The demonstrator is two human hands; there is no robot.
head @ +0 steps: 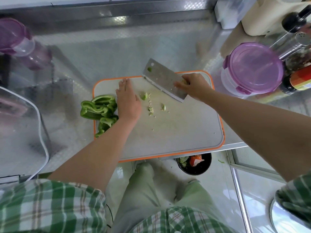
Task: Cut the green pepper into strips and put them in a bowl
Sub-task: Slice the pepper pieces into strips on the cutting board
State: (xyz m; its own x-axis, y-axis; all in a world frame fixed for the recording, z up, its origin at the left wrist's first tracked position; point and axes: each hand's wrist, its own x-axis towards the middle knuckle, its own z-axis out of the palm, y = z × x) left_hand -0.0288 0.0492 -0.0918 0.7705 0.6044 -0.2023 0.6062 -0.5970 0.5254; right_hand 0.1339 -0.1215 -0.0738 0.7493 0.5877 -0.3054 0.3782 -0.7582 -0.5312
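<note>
Green pepper pieces (98, 109) lie piled at the left edge of the orange-rimmed cutting board (176, 132), partly hanging over onto the steel counter. My left hand (127, 100) rests flat with straight fingers on the board, its edge against the pepper pile. My right hand (193, 85) grips the handle of a cleaver (164, 79), whose blade is tilted with its edge on the board's far part. Small pepper core scraps and seeds (150, 105) lie scattered between the hands. A bit of pepper sticks to the blade near its tip.
A lidded purple container (252, 68) stands right of the board, with bottles (296, 46) behind it. A purple-lidded jug (20, 44) is at the far left. A black bin with scraps (195, 163) sits on the floor below the counter edge. A metal bowl rim (276, 214) shows bottom right.
</note>
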